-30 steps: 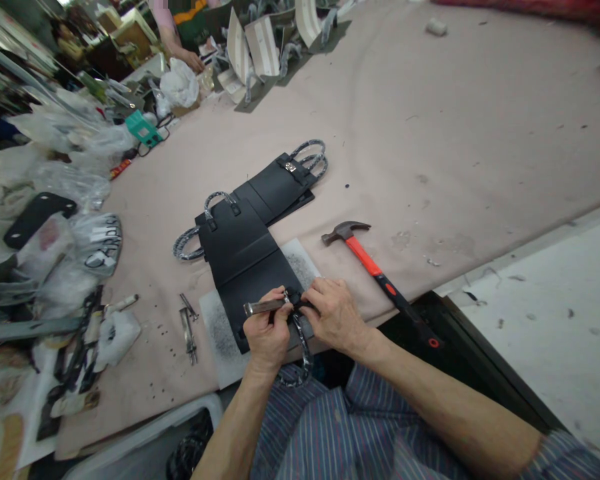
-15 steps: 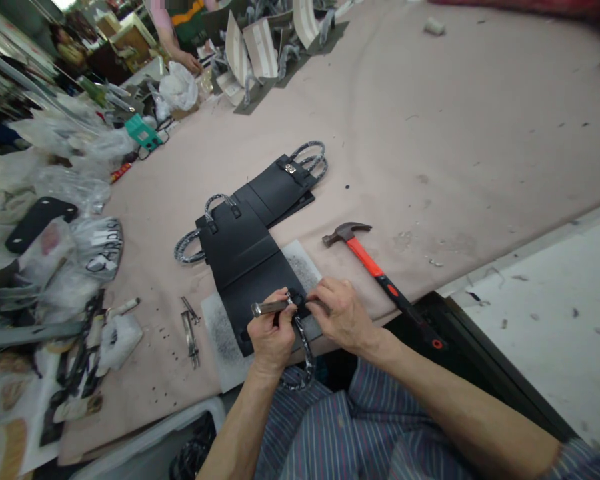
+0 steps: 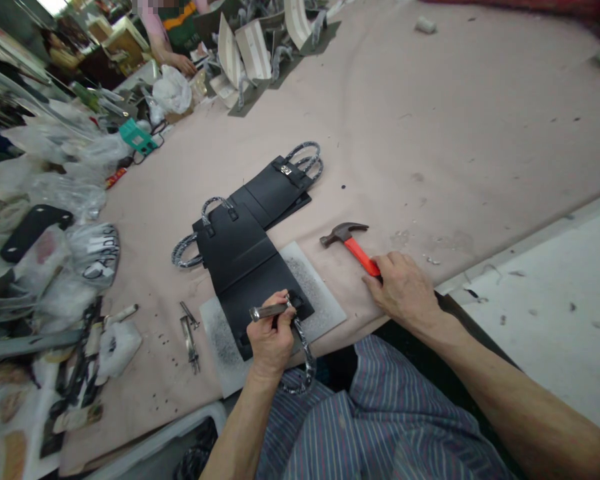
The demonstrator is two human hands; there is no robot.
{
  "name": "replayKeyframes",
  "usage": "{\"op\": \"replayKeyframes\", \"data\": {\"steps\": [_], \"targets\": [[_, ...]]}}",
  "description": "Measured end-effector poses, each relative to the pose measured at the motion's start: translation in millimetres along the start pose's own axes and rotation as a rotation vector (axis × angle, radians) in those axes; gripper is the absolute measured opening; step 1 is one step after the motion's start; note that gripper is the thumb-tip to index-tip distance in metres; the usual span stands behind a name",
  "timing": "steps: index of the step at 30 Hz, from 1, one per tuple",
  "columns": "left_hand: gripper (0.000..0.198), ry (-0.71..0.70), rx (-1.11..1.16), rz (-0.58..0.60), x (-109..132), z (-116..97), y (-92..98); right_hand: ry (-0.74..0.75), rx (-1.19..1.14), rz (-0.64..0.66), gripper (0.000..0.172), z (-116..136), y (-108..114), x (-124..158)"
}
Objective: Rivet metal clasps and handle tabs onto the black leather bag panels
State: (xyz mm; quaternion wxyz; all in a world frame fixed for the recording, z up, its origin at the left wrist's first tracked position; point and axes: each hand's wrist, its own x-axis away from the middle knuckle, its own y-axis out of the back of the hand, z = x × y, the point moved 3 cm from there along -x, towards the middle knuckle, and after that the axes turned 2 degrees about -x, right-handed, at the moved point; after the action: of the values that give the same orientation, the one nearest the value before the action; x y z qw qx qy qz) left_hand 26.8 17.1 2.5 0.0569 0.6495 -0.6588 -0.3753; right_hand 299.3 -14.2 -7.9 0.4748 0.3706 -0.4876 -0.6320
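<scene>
A black bag panel (image 3: 250, 263) with a braided handle lies unfolded on a white pad (image 3: 320, 293) at the table's near edge. My left hand (image 3: 269, 337) is closed round a short metal punch (image 3: 266, 311), which it holds on the panel's near end beside the near handle (image 3: 305, 357). My right hand (image 3: 403, 288) rests on the orange-red shaft of a hammer (image 3: 347, 238) to the right of the pad, its fingers curled over the handle. A second black panel (image 3: 280, 183) with handles lies behind the first.
Small metal tools (image 3: 189, 328) lie left of the pad. Plastic bags and clutter (image 3: 70, 247) crowd the left side. White bag pieces (image 3: 250, 50) stand at the far end, where another person (image 3: 167, 30) works. The pink table (image 3: 455, 120) stretches right.
My right hand left the panel's near end and moved right onto the hammer's shaft. My left hand stayed put with the punch.
</scene>
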Motion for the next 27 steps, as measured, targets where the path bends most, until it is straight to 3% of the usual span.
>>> {"op": "replayKeyframes", "data": {"steps": [3, 5, 8, 11, 13, 17, 20, 24, 27], "targets": [[0.01, -0.008, -0.017, -0.009, 0, 1, -0.9, -0.093, -0.055, 0.096, 0.018, 1, 3, -9], [0.01, -0.013, -0.019, -0.008, 0, 0, -1.5, -0.173, -0.228, 0.184, 0.013, 0, 7, -14], [0.01, -0.023, -0.024, 0.006, -2, -3, -2.7, -0.391, -0.81, 0.422, 0.006, 1, 8, -11], [0.008, -0.032, -0.026, -0.001, -3, -5, -3.6, -0.62, -1.358, 0.636, 0.009, 9, 2, 3], [0.008, -0.029, -0.016, -0.015, -3, -5, -4.2, -0.694, -1.435, 0.642, 0.016, 13, -1, 11], [0.009, -0.006, -0.003, -0.01, -1, -3, -5.2, -0.669, -1.294, 0.554, 0.023, 20, 9, 16], [0.012, 0.017, -0.005, -0.002, 0, -3, -4.8, -0.387, -1.09, 0.401, 0.03, 34, 50, 13], [0.015, 0.05, -0.011, 0.016, 1, -3, -3.8, 0.253, -0.659, -0.066, 0.031, 67, 125, 23], [0.015, 0.071, -0.018, 0.039, 2, -2, -3.5, 0.598, -0.377, -0.235, 0.028, 89, 151, 37]]}}
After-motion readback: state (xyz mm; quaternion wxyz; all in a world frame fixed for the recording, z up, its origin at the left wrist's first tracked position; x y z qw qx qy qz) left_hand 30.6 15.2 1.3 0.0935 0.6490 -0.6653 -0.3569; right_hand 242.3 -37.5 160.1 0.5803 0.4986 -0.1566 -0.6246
